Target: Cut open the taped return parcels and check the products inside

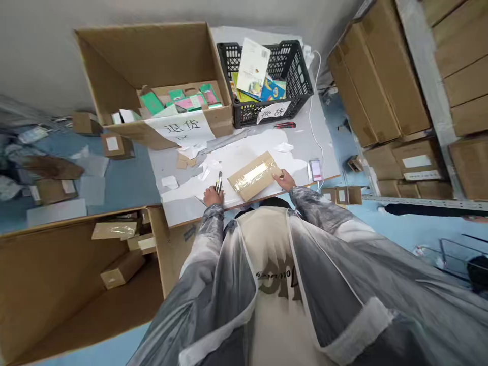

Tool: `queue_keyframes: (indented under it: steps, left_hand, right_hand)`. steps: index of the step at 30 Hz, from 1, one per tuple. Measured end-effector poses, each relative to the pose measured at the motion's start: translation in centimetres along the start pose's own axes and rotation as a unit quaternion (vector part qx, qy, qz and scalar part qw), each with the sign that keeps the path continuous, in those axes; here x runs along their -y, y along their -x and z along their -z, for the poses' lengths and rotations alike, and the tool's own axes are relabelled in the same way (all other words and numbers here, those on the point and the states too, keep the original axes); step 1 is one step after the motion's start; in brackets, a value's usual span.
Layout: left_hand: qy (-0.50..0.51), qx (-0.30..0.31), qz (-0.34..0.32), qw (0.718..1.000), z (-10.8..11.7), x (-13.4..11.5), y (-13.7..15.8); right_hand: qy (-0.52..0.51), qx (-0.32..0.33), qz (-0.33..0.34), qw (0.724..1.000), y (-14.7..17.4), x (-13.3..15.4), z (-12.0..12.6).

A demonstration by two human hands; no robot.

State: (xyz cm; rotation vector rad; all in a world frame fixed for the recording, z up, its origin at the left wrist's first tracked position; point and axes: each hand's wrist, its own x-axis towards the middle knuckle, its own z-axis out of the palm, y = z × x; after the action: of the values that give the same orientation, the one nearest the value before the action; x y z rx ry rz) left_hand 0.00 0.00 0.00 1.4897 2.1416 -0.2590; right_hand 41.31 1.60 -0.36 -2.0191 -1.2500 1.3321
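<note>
A flat brown cardboard package [244, 189] with a shiny strip of clear tape across it lies at an angle on the white table. My right hand [285, 180] grips its right end, thumb on top. To the left of the package, my left hand [213, 196] rests near the table's front edge, closed around a slim box cutter [218, 182] that points away from me. The cutter and the package are apart. Scraps of white paper [170, 182] and small cardboard pieces lie beyond my left hand.
At the table's back stand a large open carton [148, 48] with green and pink boxes and a black crate [292, 71] of booklets. A red-black tool [285, 125] and a phone [316, 170] lie on the table. Another open carton [57, 295] is at lower left; stacked boxes [381, 76] line the right.
</note>
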Motion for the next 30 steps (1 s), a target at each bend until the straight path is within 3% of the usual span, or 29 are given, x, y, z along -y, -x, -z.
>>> queue_keyframes:
  steps: [6, 9, 11, 14, 17, 21, 24, 30]
  left_hand:
    - [0.077, -0.05, 0.021, 0.996, 1.3, -0.3, 1.3]
    - [0.117, -0.06, 0.012, 0.991, 2.4, -1.6, 3.3]
    - [0.155, -0.059, -0.031, 0.986, 3.3, -3.9, 4.6]
    - [0.16, -0.027, -0.154, 0.975, 4.5, -10.2, 5.6]
    - [0.08, 0.016, -0.253, 0.964, 4.8, -18.2, 4.9]
    - [-0.074, 0.067, -0.289, 0.952, 4.2, -26.4, 3.5]
    - [-0.157, 0.078, -0.285, 0.942, 3.9, -28.6, 3.4]
    - [-0.227, 0.095, -0.287, 0.926, 4.9, -29.2, 4.6]
  right_hand:
    - [-0.003, -0.018, -0.013, 1.0, -0.6, -1.1, 0.4]
    - [0.017, -0.028, -0.019, 0.999, -1.4, -1.7, 0.7]
    - [0.014, -0.027, -0.013, 0.999, -2.0, -2.3, 1.0]
    - [0.006, -0.019, 0.003, 1.0, -2.6, -3.3, 1.2]
    - [0.019, -0.026, 0.022, 0.999, -3.1, -4.1, 1.2]
    - [0.055, -0.02, 0.037, 0.998, -4.0, -4.6, 1.6]
    - [0.095, 0.001, 0.036, 0.995, -4.9, -4.8, 2.2]
    - [0.117, 0.009, 0.04, 0.992, -6.0, -4.6, 3.1]
